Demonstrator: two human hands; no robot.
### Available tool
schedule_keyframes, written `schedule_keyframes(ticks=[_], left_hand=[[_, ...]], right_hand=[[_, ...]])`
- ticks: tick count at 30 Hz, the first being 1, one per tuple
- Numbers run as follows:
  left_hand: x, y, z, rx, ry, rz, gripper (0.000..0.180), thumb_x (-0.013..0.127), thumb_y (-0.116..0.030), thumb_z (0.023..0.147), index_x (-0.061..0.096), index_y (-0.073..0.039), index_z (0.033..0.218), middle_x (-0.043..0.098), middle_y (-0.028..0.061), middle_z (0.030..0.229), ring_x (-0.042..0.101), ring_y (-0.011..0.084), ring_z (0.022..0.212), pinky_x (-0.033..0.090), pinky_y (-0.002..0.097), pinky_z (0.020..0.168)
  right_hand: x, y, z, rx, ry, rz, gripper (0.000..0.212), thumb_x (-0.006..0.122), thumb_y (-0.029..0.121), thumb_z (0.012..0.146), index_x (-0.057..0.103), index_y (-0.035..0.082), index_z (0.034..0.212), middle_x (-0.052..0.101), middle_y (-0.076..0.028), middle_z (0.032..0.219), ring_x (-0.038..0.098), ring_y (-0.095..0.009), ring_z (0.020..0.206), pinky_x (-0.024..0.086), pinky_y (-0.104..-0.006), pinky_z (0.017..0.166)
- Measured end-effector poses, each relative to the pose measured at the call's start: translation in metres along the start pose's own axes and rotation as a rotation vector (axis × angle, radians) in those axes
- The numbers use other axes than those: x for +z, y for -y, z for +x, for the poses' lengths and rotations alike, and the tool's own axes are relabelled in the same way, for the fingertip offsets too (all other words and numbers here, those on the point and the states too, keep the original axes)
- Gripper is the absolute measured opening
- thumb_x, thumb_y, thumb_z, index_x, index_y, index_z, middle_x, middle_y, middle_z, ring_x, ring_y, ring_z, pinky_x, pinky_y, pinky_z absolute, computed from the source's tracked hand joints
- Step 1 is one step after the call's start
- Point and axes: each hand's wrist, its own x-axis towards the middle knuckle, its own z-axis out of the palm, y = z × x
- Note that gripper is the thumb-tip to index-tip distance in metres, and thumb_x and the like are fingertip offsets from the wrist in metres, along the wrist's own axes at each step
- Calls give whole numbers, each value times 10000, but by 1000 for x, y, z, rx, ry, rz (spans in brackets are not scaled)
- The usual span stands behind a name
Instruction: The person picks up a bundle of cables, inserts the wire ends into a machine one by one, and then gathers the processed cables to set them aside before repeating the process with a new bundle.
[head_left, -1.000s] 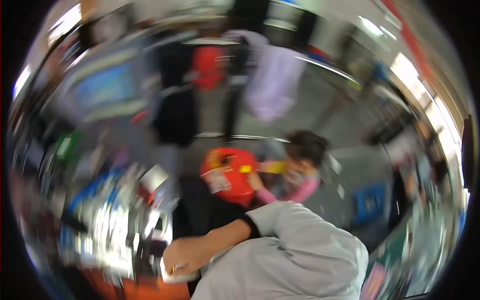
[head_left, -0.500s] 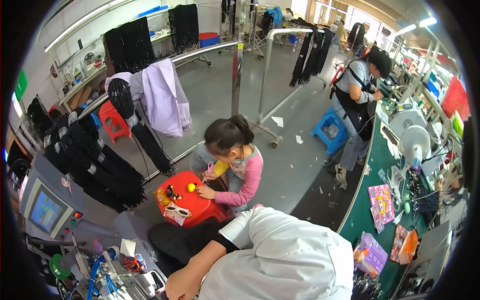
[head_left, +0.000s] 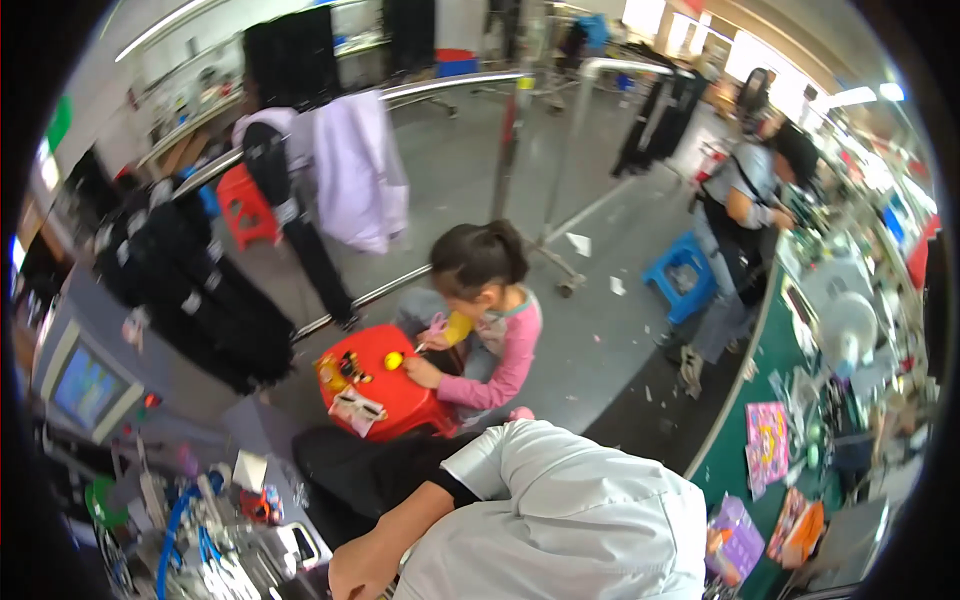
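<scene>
The workroom's grey floor (head_left: pixel 570 375) runs to a far end where racks and figures smear into blur. At the near left, a grey machine (head_left: pixel 110 315) has a display (head_left: pixel 88 392) too soft to read, and the blue tubes (head_left: pixel 177 517) and metal parts below it are hard to separate. The right hand (head_left: pixel 362 568) is near a white-edged, phone-like object (head_left: pixel 300 545), its fingers cut off by the lower edge, so whether they are spread, closed or holding something cannot be told. The left hand is out of view, its state unknown. A person in pink sleeves (head_left: pixel 516 350) sits at a red stool (head_left: pixel 410 407), one hand beside a yellow ball (head_left: pixel 394 360). At right, a fan (head_left: pixel 848 325) blurs above the green surface (head_left: pixel 725 450).
</scene>
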Motion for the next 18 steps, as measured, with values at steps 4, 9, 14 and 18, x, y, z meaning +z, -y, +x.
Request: schedule_keyframes(ticks=[4, 9, 14, 18], left_hand=[[-221, 41, -98, -186, -430, -157, 478, 636, -373, 831, 605, 11, 1113, 639, 156, 1054, 636, 254, 831, 518, 368, 783], [-413, 50, -408, -165, -1180, 109, 401, 727, -320, 745, 649, 40, 905, 659, 124, 820, 636, 223, 706, 520, 332, 628], [-382, 7, -405, -31, -1374, -85, 404, 786, -161, 574, 642, 116, 830, 646, 150, 822, 628, 225, 696, 502, 347, 632], [-397, 2, -434, -80, -1417, -96, 346, 784, -140, 565, 613, 116, 722, 614, 134, 709, 597, 215, 572, 464, 346, 501]], right_hand=[[11, 2, 25, -77, 82, 99, 151, 561, 168, 803, 634, 35, 802, 619, -104, 772, 599, -291, 774, 461, -397, 669], [42, 22, 86, -466, 373, 114, 188, 571, 227, 846, 611, 66, 935, 598, -94, 958, 556, -313, 949, 458, -407, 829], [85, 46, 140, 51, 613, 372, 449, 604, 287, 867, 519, 3, 1205, 567, -131, 1187, 541, -248, 1098, 419, -361, 931], [157, 38, 185, 295, 633, 438, 569, 565, 329, 896, 430, -78, 1271, 505, -164, 1284, 462, -245, 1215, 336, -344, 1029]])
